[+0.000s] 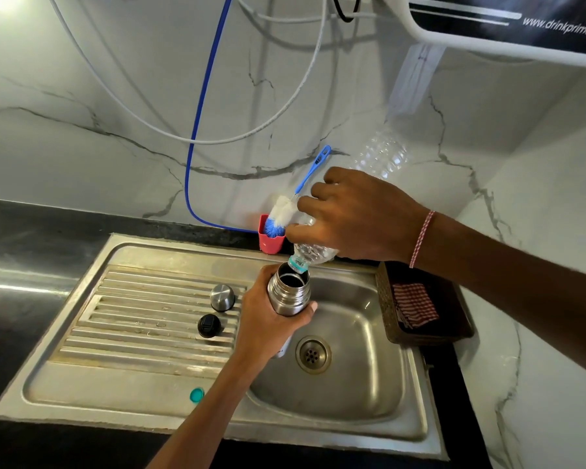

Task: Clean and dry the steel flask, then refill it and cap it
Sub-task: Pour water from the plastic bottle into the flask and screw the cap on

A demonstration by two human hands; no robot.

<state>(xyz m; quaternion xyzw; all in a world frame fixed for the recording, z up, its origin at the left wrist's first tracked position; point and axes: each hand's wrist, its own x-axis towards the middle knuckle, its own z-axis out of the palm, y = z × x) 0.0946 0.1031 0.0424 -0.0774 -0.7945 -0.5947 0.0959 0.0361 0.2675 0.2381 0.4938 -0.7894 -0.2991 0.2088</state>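
Observation:
My left hand (pixel 268 319) grips the steel flask (pixel 289 292) upright over the sink basin, its mouth uncapped. My right hand (pixel 356 218) holds a clear plastic bottle (pixel 379 154) tipped neck-down, its teal-ringed mouth (pixel 298 264) touching the flask's rim. The flask's steel outer cap (pixel 222 297) and black inner stopper (pixel 209 325) lie on the ribbed drainboard to the left. A teal bottle cap (pixel 196 395) sits on the drainboard's front edge.
The steel sink (pixel 369 384) has a central drain (pixel 313 354). A blue-and-white bottle brush (pixel 285 211) stands in a red cup (pixel 270 243) at the back. A dark basket (pixel 454 333) holding a red striped cloth (pixel 415 304) sits right. A water purifier (pixel 508 25) hangs above.

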